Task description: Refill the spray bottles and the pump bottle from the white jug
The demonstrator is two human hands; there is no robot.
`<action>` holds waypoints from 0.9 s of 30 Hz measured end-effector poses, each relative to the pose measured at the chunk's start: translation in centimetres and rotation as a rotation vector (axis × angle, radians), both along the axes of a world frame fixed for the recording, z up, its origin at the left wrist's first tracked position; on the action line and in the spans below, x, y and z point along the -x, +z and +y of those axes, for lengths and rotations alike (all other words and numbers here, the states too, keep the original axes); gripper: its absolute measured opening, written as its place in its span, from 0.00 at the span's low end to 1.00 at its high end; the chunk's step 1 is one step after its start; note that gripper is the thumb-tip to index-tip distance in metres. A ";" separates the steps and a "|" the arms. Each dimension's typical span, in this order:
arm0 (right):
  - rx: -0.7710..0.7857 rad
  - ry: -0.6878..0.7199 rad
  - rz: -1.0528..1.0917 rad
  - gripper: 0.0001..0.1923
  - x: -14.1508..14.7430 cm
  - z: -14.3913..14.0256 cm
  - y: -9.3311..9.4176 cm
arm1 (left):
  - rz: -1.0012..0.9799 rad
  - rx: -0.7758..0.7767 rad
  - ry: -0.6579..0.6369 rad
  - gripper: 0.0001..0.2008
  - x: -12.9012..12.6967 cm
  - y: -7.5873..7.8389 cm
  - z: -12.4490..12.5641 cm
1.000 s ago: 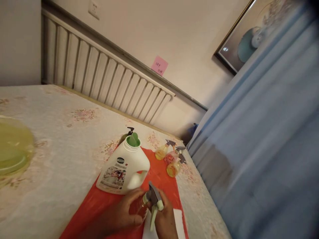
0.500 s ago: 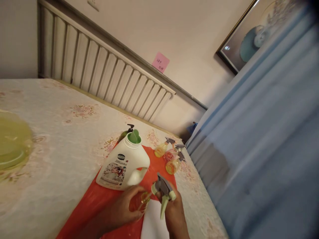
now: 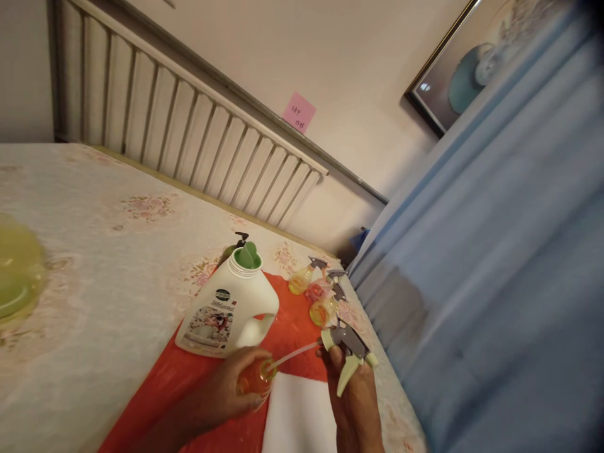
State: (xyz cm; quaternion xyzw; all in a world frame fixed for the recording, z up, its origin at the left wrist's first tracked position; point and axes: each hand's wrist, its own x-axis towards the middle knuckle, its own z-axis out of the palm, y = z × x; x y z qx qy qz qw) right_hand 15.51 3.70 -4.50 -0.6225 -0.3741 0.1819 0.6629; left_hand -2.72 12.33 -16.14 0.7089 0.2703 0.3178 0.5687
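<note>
The grey and pale green spray top (image 3: 348, 350) has come out of the small round orange bottle (image 3: 252, 379) now (its thin tube still reaches the opening). The right hand (image 3: 353, 402) grips the top; the left hand (image 3: 231, 390) wraps the bottle, over the red cloth (image 3: 292, 327). Three little spray bottles (image 3: 317, 296) stand behind one big white jug (image 3: 226, 311).

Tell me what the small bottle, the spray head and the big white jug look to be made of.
Small bottle: clear orange-tinted plastic, glossy; light passes through.
Spray head: opaque moulded plastic, grey with pale green trigger, thin translucent dip tube.
Big white jug: opaque white plastic, likely; smooth sheen, moulded handle, printed label.
</note>
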 end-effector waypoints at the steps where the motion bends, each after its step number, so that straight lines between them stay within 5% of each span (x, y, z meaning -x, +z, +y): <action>1: 0.008 -0.022 -0.016 0.19 -0.1 0.0 0.0 | -0.001 0.006 0.003 0.30 0.0 -0.2 0.1; 7: -0.022 -0.094 -0.043 0.20 -0.5 -0.3 0.0 | -0.006 0.043 0.006 0.29 0.0 -0.1 0.3; 15: -0.092 0.001 0.192 0.20 -1.5 0.0 -0.7 | -0.006 0.069 -0.022 0.26 0.3 1.4 0.1; 20: -0.254 0.045 0.292 0.13 -3.4 0.2 0.5 | 0.027 0.032 0.009 0.29 0.3 0.6 0.4; 24: -0.270 -0.067 0.156 0.13 -6.3 0.9 1.1 | 0.033 0.038 0.015 0.31 0.1 -0.4 0.7; 27: -0.126 -0.101 -0.175 0.15 -7.9 2.0 0.3 | 0.019 0.049 0.014 0.30 0.1 -0.2 0.6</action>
